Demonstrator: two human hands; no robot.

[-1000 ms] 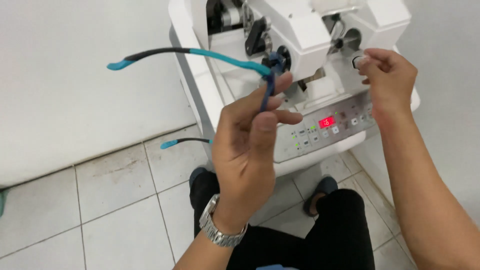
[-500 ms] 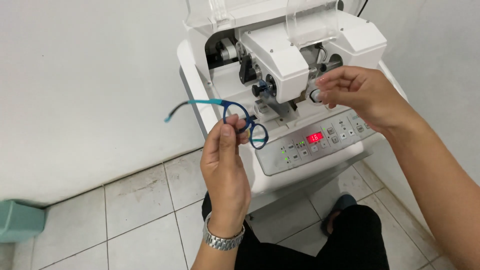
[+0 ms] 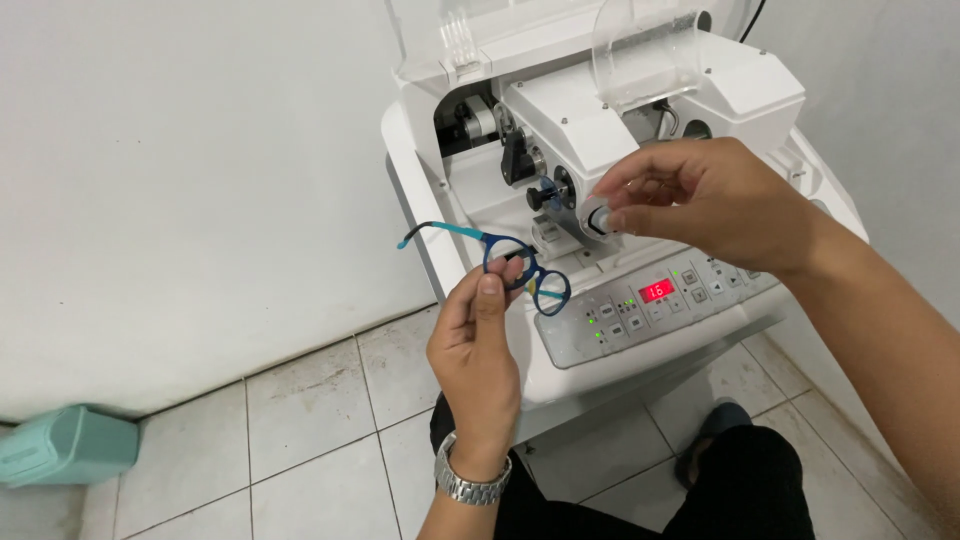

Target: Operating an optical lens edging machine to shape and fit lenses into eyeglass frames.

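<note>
My left hand (image 3: 480,345) pinches a small blue eyeglass frame (image 3: 520,270) with teal temples, holding it up in front of a white lens-edging machine (image 3: 640,130). My right hand (image 3: 700,200) holds a small round clear lens (image 3: 598,218) between thumb and fingers, just right of the machine's dark clamp shaft (image 3: 545,192). The lens is level with the frame and a short gap to its right. A metal watch sits on my left wrist.
The machine's grey control panel (image 3: 650,310) with a red display and green lights faces me. Its clear cover (image 3: 650,45) is raised. A white wall stands to the left, tiled floor below. A teal bin (image 3: 65,445) sits on the floor at far left.
My left hand has lowered the frame and moved it closer to the machine. My right hand has shifted left with the lens, toward the clamp shaft. The view has tilted up.
</note>
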